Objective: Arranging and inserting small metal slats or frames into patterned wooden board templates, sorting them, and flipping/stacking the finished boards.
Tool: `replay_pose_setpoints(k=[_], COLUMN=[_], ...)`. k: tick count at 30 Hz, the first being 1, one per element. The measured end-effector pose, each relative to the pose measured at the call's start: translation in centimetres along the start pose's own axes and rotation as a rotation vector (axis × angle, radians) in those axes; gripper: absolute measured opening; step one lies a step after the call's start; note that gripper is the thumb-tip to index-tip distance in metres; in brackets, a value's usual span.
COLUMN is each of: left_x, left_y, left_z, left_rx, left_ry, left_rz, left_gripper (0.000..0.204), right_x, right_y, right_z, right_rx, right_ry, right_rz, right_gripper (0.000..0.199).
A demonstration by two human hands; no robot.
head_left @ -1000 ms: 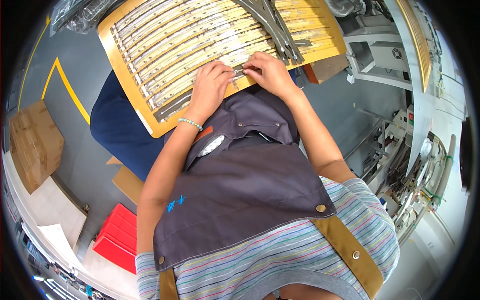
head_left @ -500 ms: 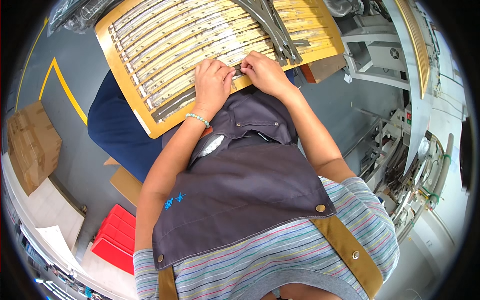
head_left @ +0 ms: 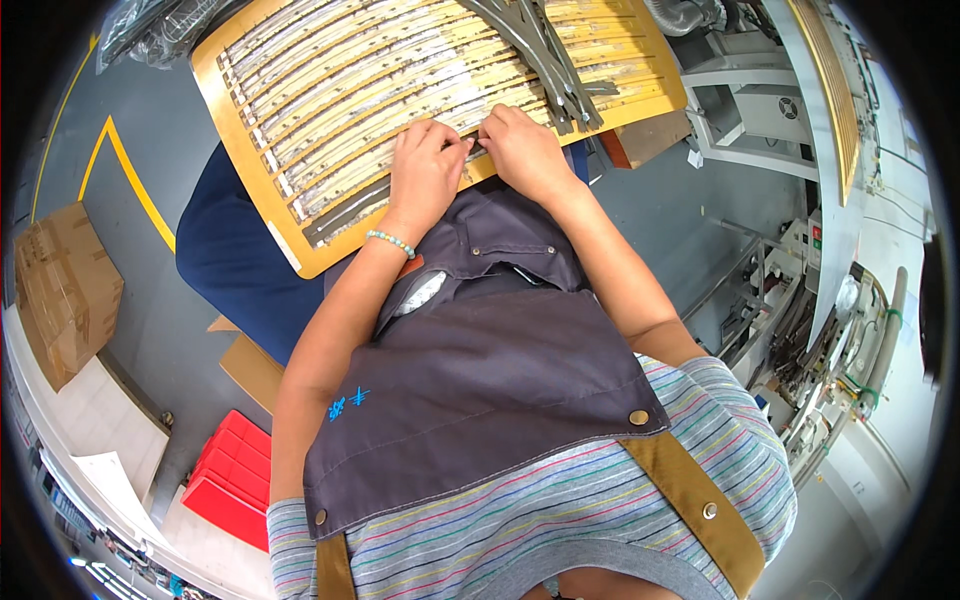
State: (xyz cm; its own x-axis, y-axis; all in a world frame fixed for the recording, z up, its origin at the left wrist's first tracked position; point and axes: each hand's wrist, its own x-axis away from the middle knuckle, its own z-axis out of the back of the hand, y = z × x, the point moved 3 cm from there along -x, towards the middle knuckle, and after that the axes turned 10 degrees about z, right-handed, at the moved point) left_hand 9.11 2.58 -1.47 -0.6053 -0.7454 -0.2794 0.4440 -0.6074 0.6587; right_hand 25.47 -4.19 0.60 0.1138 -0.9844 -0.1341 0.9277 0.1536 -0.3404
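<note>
A yellow slotted board point(head_left: 250, 165) lies across my lap, with rows of narrow grooves and small dark dots. Along its near edge runs a dark grey strip point(head_left: 350, 211), partly hidden by my fingers. My left hand point(head_left: 424, 172) is closed at the strip, thumb and fingers bent together. Just to its right, my right hand point(head_left: 522, 150) pinches at the same near row, its fingertips close to the left ones. The exact grip is hidden beneath the fingers. A bundle of loose dark grey strips point(head_left: 545, 60) rests on the board beyond my right hand.
Cardboard boxes point(head_left: 70, 290) and a red bin point(head_left: 230, 475) stand at the left. Under the board's right side sits a brown box point(head_left: 645, 138). Metal shelving point(head_left: 760, 110) and a rack with tubes point(head_left: 850, 350) line the right.
My right hand has shifted slightly left and turned a little more upright. The left fingers have moved a touch at the strip. The board and the loose strips stay in place.
</note>
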Motion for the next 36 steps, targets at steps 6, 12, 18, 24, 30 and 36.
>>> replay_pose_setpoints(k=[6, 12, 18, 24, 30, 36], left_x=[1.1, 0.8, 3.1, 8.7, 10.9, 8.9], left_y=[0.0, 1.1, -0.1, -4.9, -6.7, -5.2], left_z=[0.6, -0.1, 2.8, 12.9, 16.0, 12.4], left_rx=[-0.141, -0.315, -0.226, -0.319, -0.313, -0.348], left_ry=[-0.090, -0.250, -0.301, -0.385, -0.238, -0.159], left_rz=[-0.206, -0.282, -0.180, -0.112, 0.073, -0.050], left_gripper=[0.033, 0.043, 0.049, 0.048, 0.032, 0.032], right_x=[1.8, 4.0, 4.2, 4.3, 1.4, -1.9], right_y=[1.9, 2.7, 1.2, 1.2, -1.6, -6.4], right_z=[1.2, 2.9, 2.1, 2.3, 1.6, 0.0], right_rx=[-0.129, -0.213, -0.273, -0.271, -0.277, -0.222], right_ry=[0.196, 0.199, 0.174, 0.163, 0.134, 0.074], right_rz=[-0.206, -0.315, -0.295, -0.276, -0.130, 0.264], right_gripper=[0.010, 0.014, 0.015, 0.016, 0.012, 0.010])
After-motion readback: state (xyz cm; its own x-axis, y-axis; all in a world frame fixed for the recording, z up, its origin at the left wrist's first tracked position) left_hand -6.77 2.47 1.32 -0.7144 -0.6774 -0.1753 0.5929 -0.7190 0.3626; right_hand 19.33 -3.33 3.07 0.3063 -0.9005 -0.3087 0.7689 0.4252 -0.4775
